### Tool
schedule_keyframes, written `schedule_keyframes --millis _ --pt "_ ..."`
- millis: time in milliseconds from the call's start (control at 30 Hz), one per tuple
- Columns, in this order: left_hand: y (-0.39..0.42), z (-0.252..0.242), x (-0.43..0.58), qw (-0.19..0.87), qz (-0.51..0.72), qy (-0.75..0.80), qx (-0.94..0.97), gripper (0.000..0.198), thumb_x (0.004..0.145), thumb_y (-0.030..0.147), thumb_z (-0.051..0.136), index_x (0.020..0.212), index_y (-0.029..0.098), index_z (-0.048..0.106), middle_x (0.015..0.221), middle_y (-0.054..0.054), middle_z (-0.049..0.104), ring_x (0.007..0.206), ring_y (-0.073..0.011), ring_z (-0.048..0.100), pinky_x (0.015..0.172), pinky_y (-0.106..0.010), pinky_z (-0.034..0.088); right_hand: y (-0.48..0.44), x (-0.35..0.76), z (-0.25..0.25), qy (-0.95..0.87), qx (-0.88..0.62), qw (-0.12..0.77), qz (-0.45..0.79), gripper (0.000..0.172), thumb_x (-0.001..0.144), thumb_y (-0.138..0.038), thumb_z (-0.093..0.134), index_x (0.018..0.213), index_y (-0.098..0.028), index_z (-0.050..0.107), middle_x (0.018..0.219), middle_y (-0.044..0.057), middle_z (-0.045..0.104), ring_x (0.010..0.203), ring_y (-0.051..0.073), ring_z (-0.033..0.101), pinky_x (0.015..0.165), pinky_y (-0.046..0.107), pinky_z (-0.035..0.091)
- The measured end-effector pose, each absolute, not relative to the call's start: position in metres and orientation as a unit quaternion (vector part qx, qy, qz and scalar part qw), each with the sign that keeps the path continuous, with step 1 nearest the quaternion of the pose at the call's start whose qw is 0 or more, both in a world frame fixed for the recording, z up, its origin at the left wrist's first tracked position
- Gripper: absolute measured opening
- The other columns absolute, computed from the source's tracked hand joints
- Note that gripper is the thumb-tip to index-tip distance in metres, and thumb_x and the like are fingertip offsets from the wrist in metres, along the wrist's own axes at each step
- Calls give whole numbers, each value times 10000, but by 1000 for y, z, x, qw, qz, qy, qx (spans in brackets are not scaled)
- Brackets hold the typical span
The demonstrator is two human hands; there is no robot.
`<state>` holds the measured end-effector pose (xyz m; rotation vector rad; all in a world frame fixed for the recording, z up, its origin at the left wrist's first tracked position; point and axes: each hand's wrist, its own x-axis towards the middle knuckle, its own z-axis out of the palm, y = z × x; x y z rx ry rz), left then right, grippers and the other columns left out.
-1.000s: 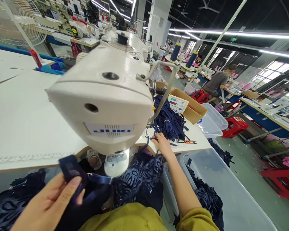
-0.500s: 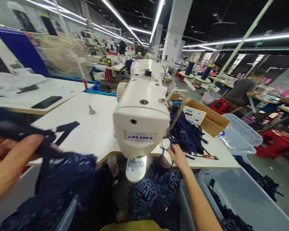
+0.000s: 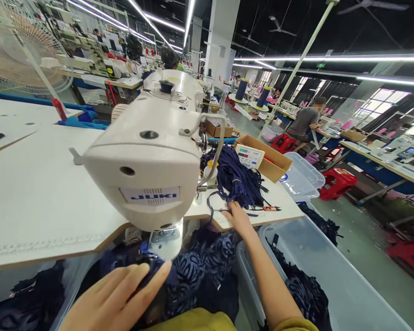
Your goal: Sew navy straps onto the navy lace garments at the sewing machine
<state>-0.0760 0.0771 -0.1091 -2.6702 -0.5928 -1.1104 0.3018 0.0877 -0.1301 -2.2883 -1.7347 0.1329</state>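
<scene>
My left hand (image 3: 119,294) is low in front of the sewing machine (image 3: 155,156). Its thumb and fingers close on a navy lace garment (image 3: 155,266), just below the machine's work plate (image 3: 166,241). More patterned navy lace (image 3: 200,262) hangs over my lap to the right. My right hand (image 3: 239,218) rests at the table's right front edge, fingertips pinching a thin navy strap (image 3: 212,204) that curves over the tabletop. A thick bundle of navy straps (image 3: 239,177), tied with a yellow band, lies just behind those fingers. The fingertips of my right hand are partly hidden.
Orange-handled thread snips (image 3: 271,208) lie right of my hand. Behind stand a control panel (image 3: 249,156) and a cardboard box (image 3: 274,161). A clear plastic bin (image 3: 331,257) with navy pieces stands at right; another lies lower left. A person (image 3: 303,119) sits further off.
My left hand has carried the navy garment from the far left to the front of the machine. My right hand stays by the straps. The view has turned right.
</scene>
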Motion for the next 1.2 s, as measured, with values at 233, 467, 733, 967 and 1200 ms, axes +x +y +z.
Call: schedule_keyframes --millis 233,467,733,967,1200 --pt "69 -107 -36 116 -423 -236 -867 480 953 82 350 1402 235 421 1038 -32 706 972 -162 627 1003 -306 378 92 294 -122 -587 -805 73 49 122 920 -277 520 925 -188 603 997 61 590 831 177 632 641 258 370" --pt "54 -110 -42 98 -400 -284 -866 419 940 36 320 1234 188 578 1123 -48 696 1041 -167 617 996 -321 359 82 286 -122 -603 -794 61 40 176 962 -319 455 1027 -205 572 1136 86 569 908 208 636 628 266 381" --pt "63 -110 -46 121 -435 -363 -815 219 877 68 532 1080 139 574 949 -84 669 843 -167 636 809 -285 497 88 298 -126 -583 -806 80 67 189 927 -307 530 1055 -169 544 1063 88 581 929 209 616 686 271 400" --pt "64 -109 -39 93 -431 -264 -858 199 895 67 471 1031 146 593 1113 -121 632 1070 -208 596 948 -325 467 100 305 -119 -576 -805 92 112 101 850 -257 610 880 -166 576 971 64 576 820 175 591 677 256 370" --pt "54 -115 -43 91 -380 -264 -882 381 938 54 326 1226 130 564 1205 -96 645 1176 -199 551 1047 -350 365 98 304 -120 -558 -802 157 144 105 776 -243 620 840 -185 561 806 19 595 710 170 557 636 260 336"
